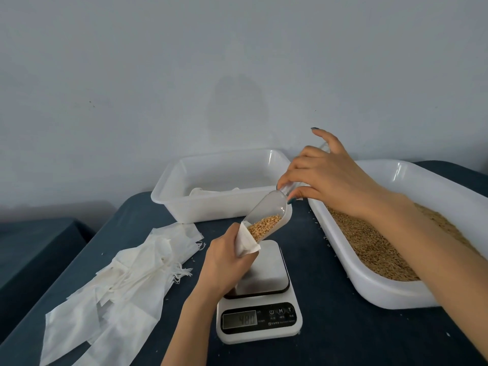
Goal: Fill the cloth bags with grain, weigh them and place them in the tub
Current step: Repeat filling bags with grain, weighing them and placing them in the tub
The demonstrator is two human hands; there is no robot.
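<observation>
The left hand [227, 257] is curled round a white cloth bag [247, 240], holding its mouth open over the steel platform of the scale [260, 270]. The hand hides the bottom of the bag, so whether it rests on the platform cannot be told. The right hand [324, 175] pinches the handle of a clear scoop [266, 215] between thumb and fingers, little finger lifted. The scoop slants down toward 7 o'clock with its lip inside the bag's mouth and a heap of grain [264, 225] at its lower end. Taking the scale as centre, the white tub [219, 207] stands at 11 o'clock against the wall, with a few white bags lying in it. A larger white tray [383, 286] of loose grain sits at 3 o'clock under the right forearm. A spread pile of empty bags [126, 281] with drawstrings lies at 9 o'clock on the dark blue counter [330, 326]. The scale's display is lit, its digits blurred.
</observation>
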